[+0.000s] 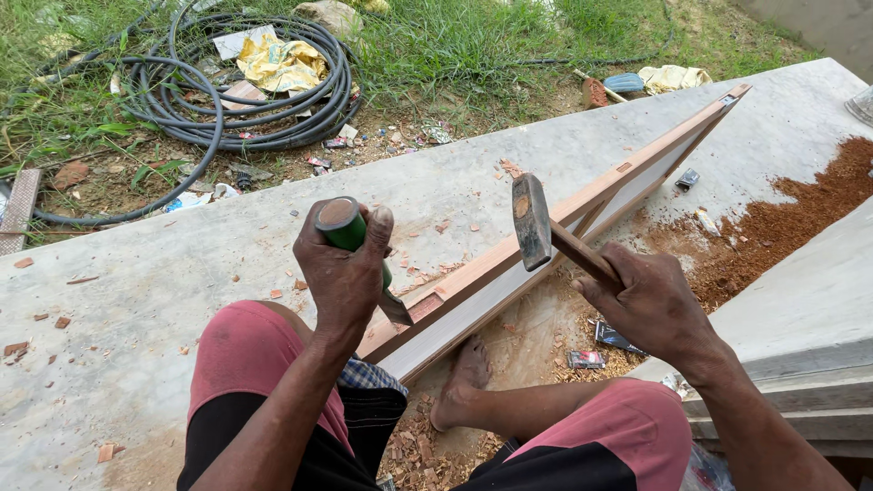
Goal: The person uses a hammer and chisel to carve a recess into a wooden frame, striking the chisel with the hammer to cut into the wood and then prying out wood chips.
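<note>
Chisel (359, 250) work on the wooden frame (564, 223) is proceeding at the mortise-cutting step, judged from the tool positions. The left hand (344, 273) is gripping the chisel's green handle, with all fingers wrapped closed around it and the thumb lying beside the flat butt end. Below the fingers, the steel blade is angling down and to the right, its tip resting in a shallow recess (420, 307) on the frame's upper edge. The right hand (650, 305) is holding the hammer (546, 232), fingers clenched fully around the wooden shaft. The hammer head is standing up and to the left of those fingers, level with the chisel butt but well apart from it, so no strike is landing at this instant.

The frame is lying diagonally across the concrete slab (182, 273), running from between the person's knees away to the upper right, with a bare foot (464, 377) bracing against its near side. Wood chips (423, 445) are lying beneath the left fingers and around the foot; reddish sawdust (782, 223) is spreading beyond the right hand.

The next move calls for swinging the hammer head leftward onto the chisel butt. The face should be landing squarely, clear of the left thumb, while the left fingers are keeping the blade seated in the recess.
</note>
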